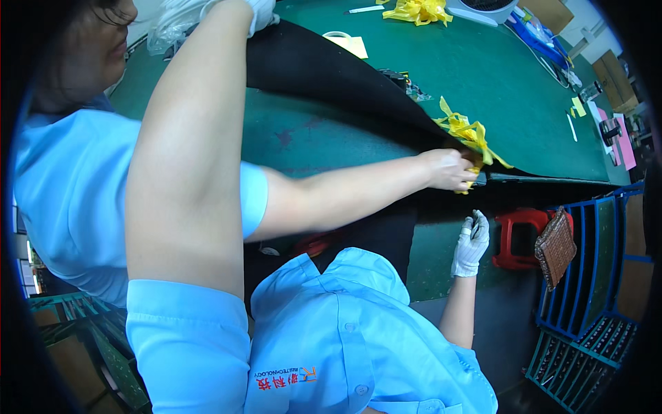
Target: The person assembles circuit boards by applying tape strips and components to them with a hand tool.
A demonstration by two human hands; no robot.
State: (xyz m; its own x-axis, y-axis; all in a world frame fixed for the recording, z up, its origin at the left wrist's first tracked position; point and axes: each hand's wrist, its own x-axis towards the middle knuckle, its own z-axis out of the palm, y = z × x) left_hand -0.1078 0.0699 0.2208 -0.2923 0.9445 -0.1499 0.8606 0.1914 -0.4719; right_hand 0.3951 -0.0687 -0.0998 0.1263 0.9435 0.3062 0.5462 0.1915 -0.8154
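Observation:
My left hand (261, 15), in a white glove, is at the top edge of the view with the arm stretched across. Its visible fingers close on the edge of a black sheet (324, 63), which is lifted off the green table. My right hand (471, 243), also gloved in white, hangs by the table's near edge with nothing in it, its fingers loosely extended. Between my hands, a co-worker's bare hand (449, 170) grips a bunch of yellow strips (460, 127) by the sheet's right end. Part of that bunch is hidden behind the fingers.
A co-worker in a light blue shirt (76, 172) leans in at the left. On the green table (496, 76) lie another yellow bundle (417, 10), a tape roll (336, 34) and a fan (483, 8). A red stool (509, 238) and blue metal racks (586, 276) stand at the right.

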